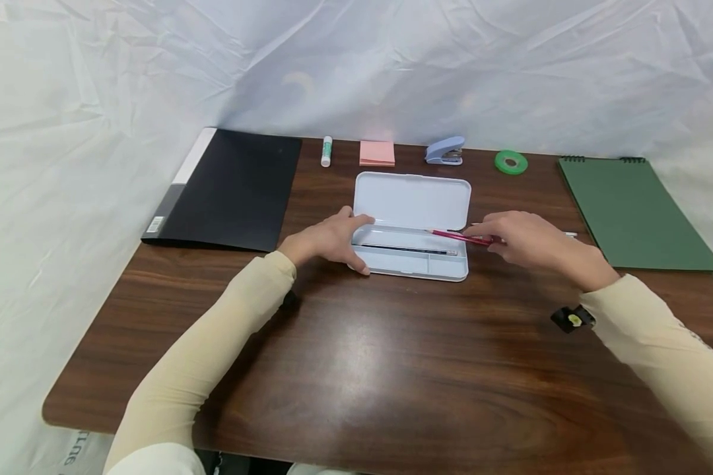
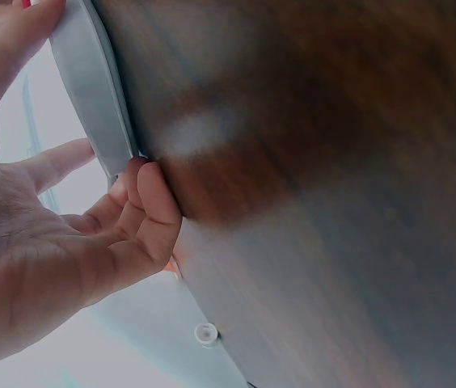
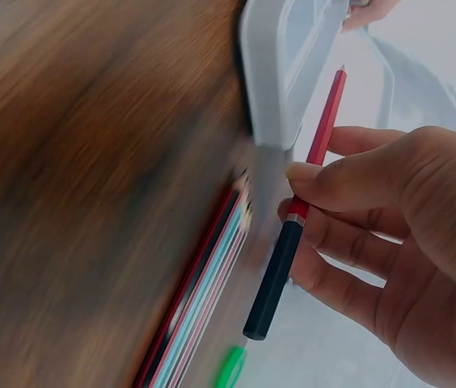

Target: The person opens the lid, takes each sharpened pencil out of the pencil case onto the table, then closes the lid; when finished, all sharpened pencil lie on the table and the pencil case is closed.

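Observation:
A white pencil case (image 1: 412, 201) lies with its lid raised at the middle of the table. One dark pencil (image 1: 404, 249) rests inside it. At the case's left end, my left hand (image 1: 333, 239) holds it, thumb along the front and forefinger toward the hinge side. My right hand (image 1: 519, 239) pinches a red pencil (image 3: 325, 121) with a black rear part between thumb and fingers. In the head view its tip points left, over the case's right part. Several more pencils (image 3: 200, 283) lie together on the table below the right hand, mostly hidden by it in the head view.
Along the back stand a glue stick (image 1: 327, 152), pink sticky notes (image 1: 377, 153), a light blue stapler (image 1: 445, 151) and a green tape roll (image 1: 511, 162). A black folder (image 1: 232, 188) lies left, a green spiral notebook (image 1: 636, 211) right. White sheeting (image 1: 356, 66) hangs behind the table.

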